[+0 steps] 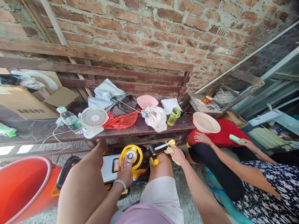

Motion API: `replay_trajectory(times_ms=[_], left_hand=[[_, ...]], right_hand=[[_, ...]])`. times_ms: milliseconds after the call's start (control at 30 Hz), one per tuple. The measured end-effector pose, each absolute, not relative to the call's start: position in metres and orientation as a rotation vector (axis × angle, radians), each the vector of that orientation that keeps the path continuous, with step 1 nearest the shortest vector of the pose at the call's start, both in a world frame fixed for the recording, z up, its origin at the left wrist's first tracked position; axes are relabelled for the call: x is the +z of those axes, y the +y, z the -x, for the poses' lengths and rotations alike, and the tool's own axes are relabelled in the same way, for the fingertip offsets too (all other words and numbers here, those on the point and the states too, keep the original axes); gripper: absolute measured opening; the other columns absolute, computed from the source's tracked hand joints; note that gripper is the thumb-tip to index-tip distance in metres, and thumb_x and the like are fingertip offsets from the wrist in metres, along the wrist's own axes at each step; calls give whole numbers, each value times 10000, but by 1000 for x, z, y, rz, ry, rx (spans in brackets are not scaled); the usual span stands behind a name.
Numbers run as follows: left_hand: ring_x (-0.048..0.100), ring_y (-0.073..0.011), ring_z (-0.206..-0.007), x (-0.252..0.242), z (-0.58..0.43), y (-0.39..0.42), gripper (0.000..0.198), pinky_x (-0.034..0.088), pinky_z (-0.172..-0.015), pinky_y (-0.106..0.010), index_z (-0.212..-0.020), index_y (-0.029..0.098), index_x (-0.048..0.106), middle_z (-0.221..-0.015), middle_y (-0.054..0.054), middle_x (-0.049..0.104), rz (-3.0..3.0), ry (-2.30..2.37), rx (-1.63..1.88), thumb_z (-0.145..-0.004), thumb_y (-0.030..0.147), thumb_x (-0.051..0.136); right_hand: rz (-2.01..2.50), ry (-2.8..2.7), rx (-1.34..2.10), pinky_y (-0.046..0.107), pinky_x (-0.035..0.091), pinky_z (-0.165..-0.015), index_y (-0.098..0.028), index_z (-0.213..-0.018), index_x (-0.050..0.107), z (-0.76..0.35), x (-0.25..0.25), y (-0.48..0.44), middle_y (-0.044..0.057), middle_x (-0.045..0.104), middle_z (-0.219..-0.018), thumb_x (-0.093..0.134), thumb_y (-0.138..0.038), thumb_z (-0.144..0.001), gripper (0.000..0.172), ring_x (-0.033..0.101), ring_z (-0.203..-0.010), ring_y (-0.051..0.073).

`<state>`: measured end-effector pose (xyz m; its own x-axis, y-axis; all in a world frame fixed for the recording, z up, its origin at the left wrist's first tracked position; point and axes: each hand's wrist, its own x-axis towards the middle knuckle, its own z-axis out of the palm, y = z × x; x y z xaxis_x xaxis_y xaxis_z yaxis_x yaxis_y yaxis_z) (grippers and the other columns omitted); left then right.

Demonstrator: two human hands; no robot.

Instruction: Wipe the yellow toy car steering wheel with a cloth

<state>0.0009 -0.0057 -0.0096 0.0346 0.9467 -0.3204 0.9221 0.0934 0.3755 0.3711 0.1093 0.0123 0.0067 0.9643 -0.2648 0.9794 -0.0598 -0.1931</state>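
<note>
Our left hand (126, 170) lies fingers-down on the yellow steering wheel (130, 155) of a toy car (130, 169) wedged between our knees on the floor, fingers spread over the hub rather than curled round the rim. Our right hand (177, 154) is closed on a pale cloth (170, 151), pressed against the yellow-and-black bar (161, 147) that runs out from the wheel. We judge the hold on the wheel to be loose: if the cloth hand rubs hard, the wheel may turn under our palm and the car may slide off between our legs, towards the orange tub (25, 183) at our left. The desk (144, 126) just above is crowded right to its edge; a bump from our knee could tip the water bottle (70, 120), the small fan (93, 119) or the green bottle (173, 116) onto the car. Beside us another person's hand (202, 137) rests near a red cushion (221, 133), close enough that a wide sweep of our elbow could knock it.
</note>
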Motion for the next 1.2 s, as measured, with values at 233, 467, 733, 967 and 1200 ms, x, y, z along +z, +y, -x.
replay_trajectory(times_ms=[233, 467, 733, 967, 1200], left_hand=[[-34, -363, -1647, -9, -7, -5, 889, 242, -1286, -553, -1673, 213, 287, -1789, -134, -23, -1800, 1914, 55, -847, 123, 602], [-9, -370, -1648, -1, -6, -5, 916, 322, -1254, -568, -1682, 263, 257, -1789, -110, -45, -1769, 1883, 45, -856, 175, 641], [-52, -365, -1647, 7, -11, -3, 899, 291, -1259, -543, -1679, 241, 269, -1789, -137, -38, -1754, 1905, -12, -855, 123, 610], [-21, -348, -1652, 8, -9, -3, 916, 260, -1272, -530, -1677, 250, 272, -1793, -124, -9, -1766, 1901, -31, -841, 84, 607], [12, -368, -1649, 2, -8, -5, 918, 259, -1270, -522, -1676, 251, 276, -1791, -140, 2, -1799, 1898, -1, -846, 124, 647]], right_hand=[[-2376, 2203, -614, 276, 487, -997, -235, -1424, 631, -373, 48, 156, 78, 692, -1399, 594, -251, -938, 488, 667, -1223, 228], [-1975, 1859, -618, 356, 545, -883, -135, -1159, 782, -312, 62, 192, 214, 747, -1265, 697, -389, -847, 411, 731, -1136, 334], [-1732, 1934, -667, 336, 550, -834, -139, -1015, 828, -244, 68, 200, 191, 796, -1124, 791, -241, -655, 376, 763, -1043, 334], [-1724, 1964, -762, 287, 534, -770, -171, -1082, 798, -254, 72, 197, 123, 803, -1091, 746, -309, -748, 365, 763, -972, 272], [-2177, 1938, -534, 338, 510, -935, -153, -1485, 554, -322, 71, 207, 215, 631, -1444, 657, -326, -905, 613, 676, -1223, 307]])
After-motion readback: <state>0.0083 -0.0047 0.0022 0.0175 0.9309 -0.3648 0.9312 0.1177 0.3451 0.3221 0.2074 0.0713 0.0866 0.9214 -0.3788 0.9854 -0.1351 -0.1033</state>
